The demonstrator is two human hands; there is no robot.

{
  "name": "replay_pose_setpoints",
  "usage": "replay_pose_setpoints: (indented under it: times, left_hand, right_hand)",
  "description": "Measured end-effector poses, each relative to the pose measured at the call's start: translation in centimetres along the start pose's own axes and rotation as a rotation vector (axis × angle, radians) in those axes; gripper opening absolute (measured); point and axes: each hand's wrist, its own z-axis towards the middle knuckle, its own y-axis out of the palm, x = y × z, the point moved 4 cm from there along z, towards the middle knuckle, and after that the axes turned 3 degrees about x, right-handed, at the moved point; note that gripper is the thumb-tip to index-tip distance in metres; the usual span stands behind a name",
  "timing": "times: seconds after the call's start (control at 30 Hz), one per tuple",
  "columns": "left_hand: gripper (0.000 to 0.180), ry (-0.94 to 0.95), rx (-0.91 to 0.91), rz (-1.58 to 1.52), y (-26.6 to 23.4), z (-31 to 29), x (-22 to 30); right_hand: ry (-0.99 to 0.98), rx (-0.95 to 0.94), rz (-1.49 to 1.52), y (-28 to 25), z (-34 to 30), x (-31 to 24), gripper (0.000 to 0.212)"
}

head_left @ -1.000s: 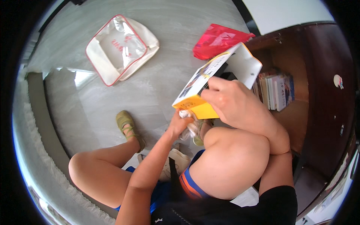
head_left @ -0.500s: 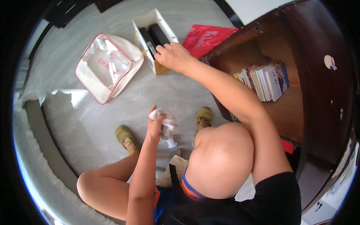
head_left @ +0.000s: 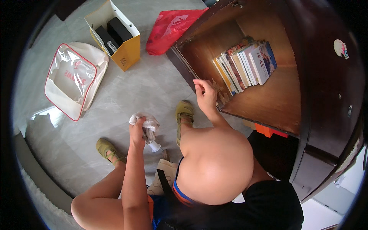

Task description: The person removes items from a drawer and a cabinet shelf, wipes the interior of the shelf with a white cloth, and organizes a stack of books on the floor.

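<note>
My left hand (head_left: pixel 137 132) is closed around a crumpled whitish cloth (head_left: pixel 147 120) above the grey floor, between my feet. Just below the cloth shows a white flanged plastic piece (head_left: pixel 155 146); whether the hand holds it too, I cannot tell. My right hand (head_left: pixel 206 96) hangs beside the front edge of the dark wooden cabinet (head_left: pixel 264 97), its fingers loosely bent and apart, with nothing seen in them. Inside the cabinet, a row of books (head_left: pixel 245 67) leans together.
At the far left lies a white bag with a clear front and red piping (head_left: pixel 71 82). Beside it stands a yellow and white box (head_left: pixel 130 53) with black items (head_left: pixel 119 30) inside. A red plastic bag (head_left: pixel 170 30) lies against the cabinet. An orange object (head_left: pixel 264 130) sits under the cabinet.
My right hand has left the yellow and white box and come back toward the cabinet edge. My left hand still grips the cloth. The view has swung to the right.
</note>
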Motion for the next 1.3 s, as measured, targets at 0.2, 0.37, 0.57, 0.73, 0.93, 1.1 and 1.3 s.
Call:
replay_pose_setpoints:
  times: [0.2,0.37,0.57,0.73,0.93,1.1,1.3]
  left_hand:
    - [0.021,0.134,-0.062,0.075,3.8,2.8,-1.2]
    - [0.040,-0.039,-0.281,-0.211,9.5,1.8,0.3]
    - [0.070,0.035,-0.488,-0.188,12.7,0.3,2.4]
    - [0.073,0.035,-0.555,-0.015,12.4,0.2,3.1]
    - [0.060,-0.085,-0.376,0.072,8.0,2.2,-0.8]
    - [0.051,-0.079,-0.386,0.121,8.3,2.2,-1.5]
    - [0.045,-0.070,-0.447,0.245,8.4,1.8,-1.2]
  right_hand:
    - [-0.316,-0.774,0.123,5.5,-2.5,-6.3,0.072]
    - [-0.338,-0.791,0.035,6.6,-0.9,-4.9,0.079]
    - [-0.090,-0.213,-0.022,3.9,5.9,2.3,0.052]
    - [0.107,0.000,-0.661,2.3,16.2,8.8,0.063]
    - [-0.066,-0.537,-1.289,8.4,19.3,13.9,0.059]
    - [-0.050,-0.509,-0.986,6.4,23.6,18.9,0.059]
    - [0.273,0.028,-1.104,1.5,28.8,21.9,0.066]
